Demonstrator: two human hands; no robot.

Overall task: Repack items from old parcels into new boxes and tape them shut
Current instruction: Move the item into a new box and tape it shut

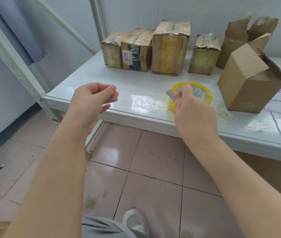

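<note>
**Tape roll vs. hands: right side way closer**

Starting big: glossy white tabletop (88, 73) straight ahead, with a row of four battered, taped-up brown parcels (169, 48) along the back wall. Off to the right, an open plain brown cardboard box (249, 86), flaps up. Just left of that box, lying flat near the front edge, hole facing up: a yellow-tinted roll of clear packing tape (205, 93). Round, so no long axis to fuss over.

Right hand (193, 110) over the roll's near-left side (touching or not, can't tell), pinching a small flat grey strip (170, 95), maybe a blade. Left hand (88, 100) well apart to the left, loosely curled, thumb close to fingertips, nothing visible in it. Looks like a right-hand job, going by nearness.
</note>
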